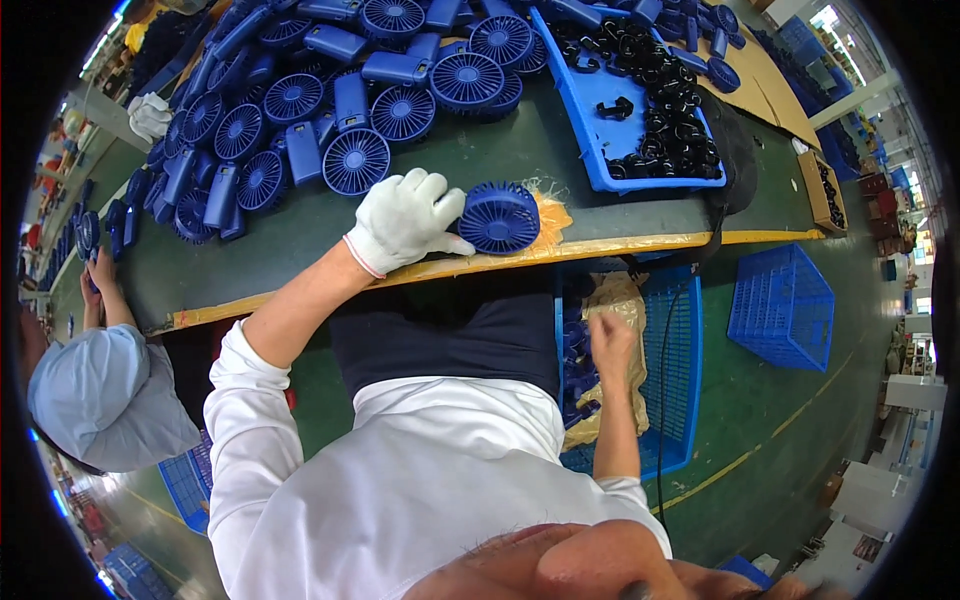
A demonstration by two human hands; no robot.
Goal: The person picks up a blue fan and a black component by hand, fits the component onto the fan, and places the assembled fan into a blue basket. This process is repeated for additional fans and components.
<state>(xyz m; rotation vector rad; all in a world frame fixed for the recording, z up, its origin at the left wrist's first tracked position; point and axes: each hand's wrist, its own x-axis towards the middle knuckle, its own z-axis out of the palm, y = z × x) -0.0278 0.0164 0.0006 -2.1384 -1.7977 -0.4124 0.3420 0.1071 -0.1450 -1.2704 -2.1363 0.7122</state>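
The left hand grasps a blue handheld fan near the edge of the desk; a slack pinch could drop it. The right hand curls, contents unclear.

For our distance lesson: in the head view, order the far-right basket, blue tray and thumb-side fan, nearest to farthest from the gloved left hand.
1. Fan, beside the left hand.
2. Blue tray, tabletop, right.
3. Basket, floor, farther right.
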